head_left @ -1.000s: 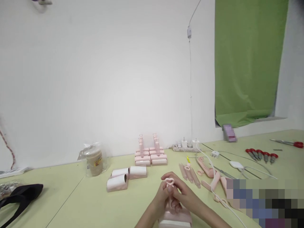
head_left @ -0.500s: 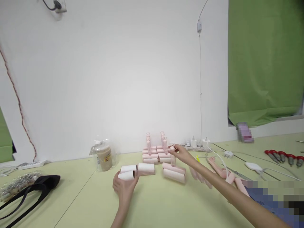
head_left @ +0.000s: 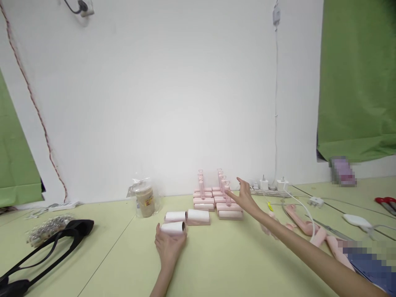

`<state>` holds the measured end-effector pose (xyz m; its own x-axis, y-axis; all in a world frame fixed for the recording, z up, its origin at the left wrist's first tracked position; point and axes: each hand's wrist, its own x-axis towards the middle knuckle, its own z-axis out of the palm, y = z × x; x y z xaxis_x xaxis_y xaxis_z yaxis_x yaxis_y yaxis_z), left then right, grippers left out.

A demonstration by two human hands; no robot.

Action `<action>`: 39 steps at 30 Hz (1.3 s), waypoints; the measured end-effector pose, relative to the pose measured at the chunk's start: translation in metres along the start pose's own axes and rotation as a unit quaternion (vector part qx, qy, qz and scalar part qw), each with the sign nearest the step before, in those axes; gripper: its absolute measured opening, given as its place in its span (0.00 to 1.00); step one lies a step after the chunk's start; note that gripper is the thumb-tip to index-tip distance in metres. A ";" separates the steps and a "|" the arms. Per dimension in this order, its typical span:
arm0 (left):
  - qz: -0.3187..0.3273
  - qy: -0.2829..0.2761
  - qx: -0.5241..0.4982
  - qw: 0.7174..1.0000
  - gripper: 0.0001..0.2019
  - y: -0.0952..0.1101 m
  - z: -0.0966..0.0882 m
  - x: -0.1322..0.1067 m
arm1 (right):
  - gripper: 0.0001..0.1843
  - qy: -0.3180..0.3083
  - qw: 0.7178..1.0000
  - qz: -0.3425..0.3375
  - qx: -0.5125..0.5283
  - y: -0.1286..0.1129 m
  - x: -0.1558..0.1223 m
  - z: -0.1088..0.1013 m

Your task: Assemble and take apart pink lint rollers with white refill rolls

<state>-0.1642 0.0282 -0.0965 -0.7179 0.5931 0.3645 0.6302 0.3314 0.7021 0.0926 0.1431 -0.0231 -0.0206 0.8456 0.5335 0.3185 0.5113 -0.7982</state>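
My left hand [head_left: 169,247] is wrapped round a white lint roll [head_left: 172,228] with a dark open core and holds it just above or on the table; I cannot tell which. Two more white rolls with pinkish covers, one left [head_left: 175,216] and one right [head_left: 198,216], lie just behind it. At the right end of a double row of pink lint rollers [head_left: 203,201], my right hand [head_left: 244,198] has thumb and forefinger apart around nothing. The nearest lint roller [head_left: 229,210] stands beside its thumb, handle upright; whether they touch is unclear.
A bagged cup [head_left: 145,202] stands by the wall. Black straps [head_left: 69,235] and a bag of shiny pieces [head_left: 49,229] lie at left. Pink handles [head_left: 305,227], a power strip [head_left: 269,192], cables and a white plug [head_left: 315,201] occupy the right side.
My right hand has let go of the lint roller, which now stands at the front of the right row. My left hand keeps its roll. The view has shifted left.
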 end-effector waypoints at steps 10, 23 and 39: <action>0.491 -0.383 -0.095 0.776 0.47 0.113 -0.037 -0.045 | 0.24 -0.223 0.805 0.338 0.434 -0.023 -0.145 -0.015; 0.371 -0.479 -0.105 0.788 0.46 0.182 -0.058 -0.024 | 0.19 -0.057 0.584 0.452 0.672 0.004 -0.136 -0.031; 0.262 -0.129 -0.020 0.956 0.37 0.028 0.029 -0.074 | 0.15 -0.008 0.560 0.441 0.701 0.013 -0.134 -0.032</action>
<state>-0.0846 0.0146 -0.1220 -0.2067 0.8324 0.5142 0.8679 -0.0866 0.4892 0.1293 0.0317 -0.0961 -0.4528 0.8601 -0.2348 -0.8464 -0.4975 -0.1900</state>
